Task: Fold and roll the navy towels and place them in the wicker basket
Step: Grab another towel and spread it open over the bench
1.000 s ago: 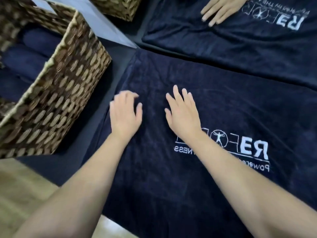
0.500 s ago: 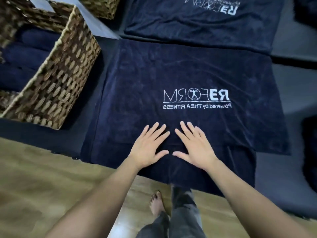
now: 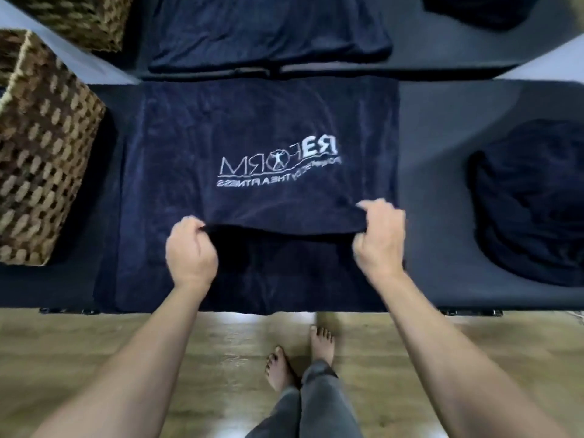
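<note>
Half a second ago both palms lay flat; now your left hand (image 3: pixel 191 251) and right hand (image 3: pixel 379 238) have fingers pinched on the navy towel (image 3: pixel 252 128) spread on the counter (image 3: pixel 442 128), lifting a fold, basket (image 3: pixel 44 153) waiting leftward.

You are looking through a wide-angle lens: the table (image 3: pixel 442 147) edge bows and the basket (image 3: pixel 41 147) at the left smears and stretches. Light is soft, even and rather dim, with a faint sheen on the floor (image 3: pixel 221 358) below the table. Both hands, left (image 3: pixel 191 248) and right (image 3: pixel 379 235), are motion-blurred. The towel (image 3: pixel 252 121) on the table reads nearly black, its folds barely visible; its white print is soft-edged.
</note>
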A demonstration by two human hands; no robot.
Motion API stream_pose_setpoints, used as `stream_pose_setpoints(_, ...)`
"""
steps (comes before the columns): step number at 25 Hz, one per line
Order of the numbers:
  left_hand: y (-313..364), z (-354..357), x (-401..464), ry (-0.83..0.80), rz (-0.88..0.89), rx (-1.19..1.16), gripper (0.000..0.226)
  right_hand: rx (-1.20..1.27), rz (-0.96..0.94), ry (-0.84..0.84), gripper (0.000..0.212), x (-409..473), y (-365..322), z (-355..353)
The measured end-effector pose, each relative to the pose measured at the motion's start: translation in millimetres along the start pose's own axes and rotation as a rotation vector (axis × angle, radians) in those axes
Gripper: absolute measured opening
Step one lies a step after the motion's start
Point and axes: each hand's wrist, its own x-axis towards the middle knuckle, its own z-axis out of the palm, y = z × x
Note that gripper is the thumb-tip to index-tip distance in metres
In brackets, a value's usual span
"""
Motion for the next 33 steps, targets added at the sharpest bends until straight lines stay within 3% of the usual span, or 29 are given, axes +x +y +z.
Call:
stream_pose_setpoints(2,-19,-8,-19,-0.051,0.005,0.208,0.032,-0.077,-0.238,-0.172,0.044,-45,-5,3)
stream_pose_setpoints(3,-23,-10,-26,-0.093,0.055,0.283,0.032,-0.12,-0.219,-0.255,0.046,-64,1,4)
stream_pose_setpoints(5,-11,-4,-35,-0.183,0.282,0.29,0.036,-0.161,0.049,-0.284,0.056,-88,16,8)
stream_pose_setpoints(7,12,18,-43,-0.383,0.561,0.347,0.058,-0.186,0.291,-0.242,0.065,-93,21,7)
stream_pose_setpoints(8,24,34,-49,-0.48,0.627,0.402,0.069,-0.199,0.33,-0.234,0.068,-92,22,3)
stream_pose_setpoints(10,43,60,-58,-0.56,0.586,0.465,0.07,-0.228,0.282,-0.269,0.066,-93,25,2)
stream_pose_setpoints(13,54,72,-62,-0.43,0.467,0.371,0.044,-0.215,0.169,-0.216,0.037,-90,27,-1)
stream_pose_setpoints(17,63,44,-73,-0.237,0.704,0.14,0.028,0.02,0.356,0.109,0.026,-85,30,-30)
stream_pose_setpoints(18,62,38,-79,-0.26,0.791,0.158,0.024,0.047,0.348,0.132,0.027,-94,29,-37)
stream_pose_setpoints(20,55,33,-92,-0.408,0.918,0.297,0.017,-0.011,0.247,-0.002,0.027,-125,29,-44)
stream_pose_setpoints(22,48,38,-102,-0.541,0.907,0.458,0.023,-0.117,0.181,-0.21,0.029,-152,30,-43)
stream_pose_setpoints(25,62,53,-107,-0.679,0.83,0.64,0.048,-0.22,0.238,-0.3,0.042,-150,35,-33)
stream_pose_setpoints(27,73,60,-117,-0.695,0.864,0.636,0.041,-0.198,0.321,-0.264,0.044,-146,30,-34)
stream_pose_setpoints(29,80,57,-126,-0.603,0.845,0.441,0.017,-0.085,0.388,-0.121,0.04,-148,26,-47)
stream_pose_setpoints(31,76,39,-138,-0.458,0.791,0.169,0.011,0.01,0.375,0.073,0.038,-162,21,-62)
stream_pose_setpoints(33,58,23,-153,-0.414,0.831,0.158,0.007,-0.01,0.326,0.073,0.036,-193,10,-66)
